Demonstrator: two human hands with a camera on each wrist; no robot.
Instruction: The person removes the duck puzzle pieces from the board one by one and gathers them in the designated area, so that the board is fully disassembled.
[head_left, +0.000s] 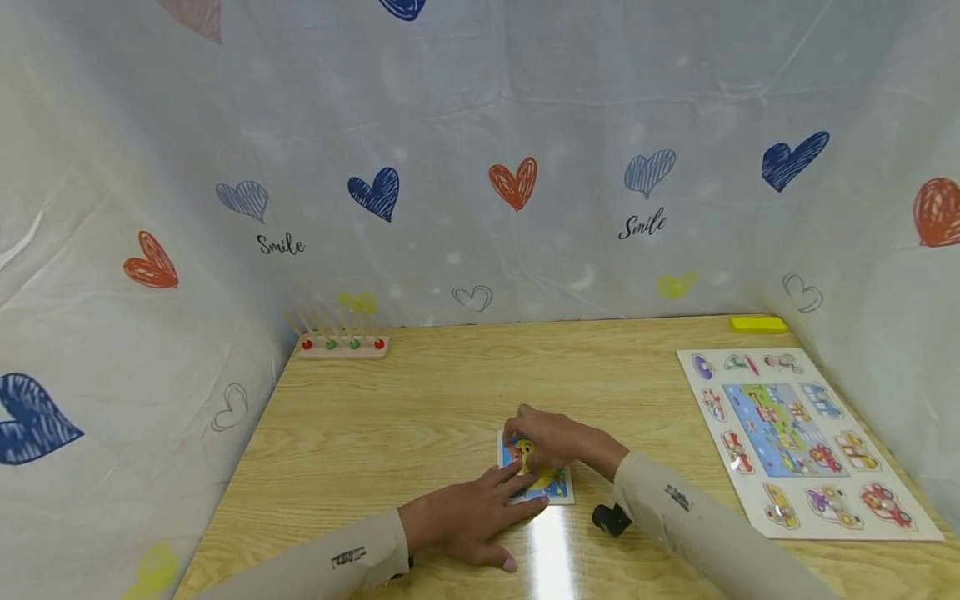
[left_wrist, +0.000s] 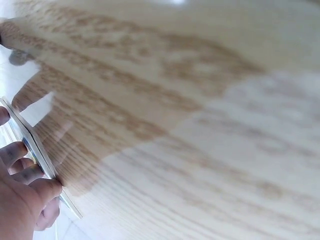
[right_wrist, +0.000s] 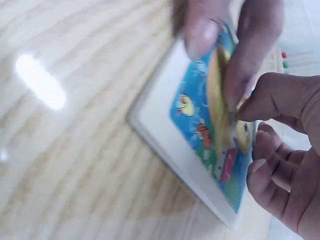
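Spread fingers of the left hand [head_left: 476,512] are resting on the puzzle [right_wrist: 150,117] at eight o'clock, while the right hand [head_left: 555,437] is touching it at one o'clock, whether grasping I cannot tell.

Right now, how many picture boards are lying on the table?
2: the small board, partly covered by the left hand and right hand, and the large board, off to their right. Anything beneath the small board would be hidden.

Fingers [right_wrist: 255,30] hide part of the picture board [right_wrist: 192,125] in the right wrist view.
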